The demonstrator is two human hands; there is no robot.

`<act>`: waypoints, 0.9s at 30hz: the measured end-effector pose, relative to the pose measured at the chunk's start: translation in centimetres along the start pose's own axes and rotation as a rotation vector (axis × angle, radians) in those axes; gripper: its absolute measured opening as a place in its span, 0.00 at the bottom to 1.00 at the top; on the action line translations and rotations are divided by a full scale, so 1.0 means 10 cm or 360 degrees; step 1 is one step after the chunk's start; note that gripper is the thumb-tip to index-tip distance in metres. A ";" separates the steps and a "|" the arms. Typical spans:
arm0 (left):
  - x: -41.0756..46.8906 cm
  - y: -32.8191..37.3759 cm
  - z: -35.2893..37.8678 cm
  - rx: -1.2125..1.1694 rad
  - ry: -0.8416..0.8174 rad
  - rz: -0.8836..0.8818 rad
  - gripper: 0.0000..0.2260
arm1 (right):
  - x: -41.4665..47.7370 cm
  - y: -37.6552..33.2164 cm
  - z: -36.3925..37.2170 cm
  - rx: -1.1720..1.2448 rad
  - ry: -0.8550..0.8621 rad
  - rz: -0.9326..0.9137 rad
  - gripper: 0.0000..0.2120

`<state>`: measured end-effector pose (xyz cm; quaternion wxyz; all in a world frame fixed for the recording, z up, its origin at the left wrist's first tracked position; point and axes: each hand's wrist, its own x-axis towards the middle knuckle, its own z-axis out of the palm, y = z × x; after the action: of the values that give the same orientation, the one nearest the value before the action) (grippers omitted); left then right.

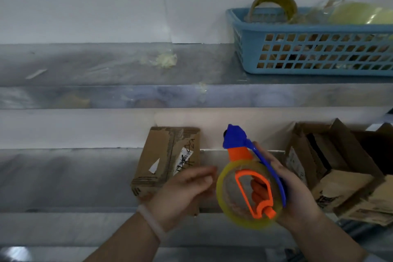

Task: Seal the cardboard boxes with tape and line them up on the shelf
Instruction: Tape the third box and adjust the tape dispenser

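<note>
A blue and orange tape dispenser (246,174) with a yellowish roll of clear tape is held upright by my right hand (297,193), whose fingers curl round its handle. My left hand (185,189) hovers just left of the roll, fingers relaxed and slightly bent, holding nothing. Behind my left hand a closed cardboard box (168,159) with a torn label lies on the lower metal shelf (63,176). Several open, rumpled cardboard boxes (331,166) are piled at the right of that shelf.
On the upper shelf (95,66) at the right stands a blue plastic basket (314,49) with tape rolls (274,4) and bagged items. Scraps of old tape (163,60) stick to the upper shelf. A white wall lies behind.
</note>
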<state>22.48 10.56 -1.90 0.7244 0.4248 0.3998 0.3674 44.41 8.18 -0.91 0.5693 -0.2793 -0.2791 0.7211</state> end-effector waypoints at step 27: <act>-0.27 0.27 -0.32 -0.0225 0.0152 -0.0293 0.16 | 0.07 0.01 0.18 -0.1762 -0.0441 -0.0795 0.21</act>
<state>17.99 10.18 0.25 0.7634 0.3161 0.4442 0.3464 42.91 8.67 0.15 0.4499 -0.3632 -0.7398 0.3441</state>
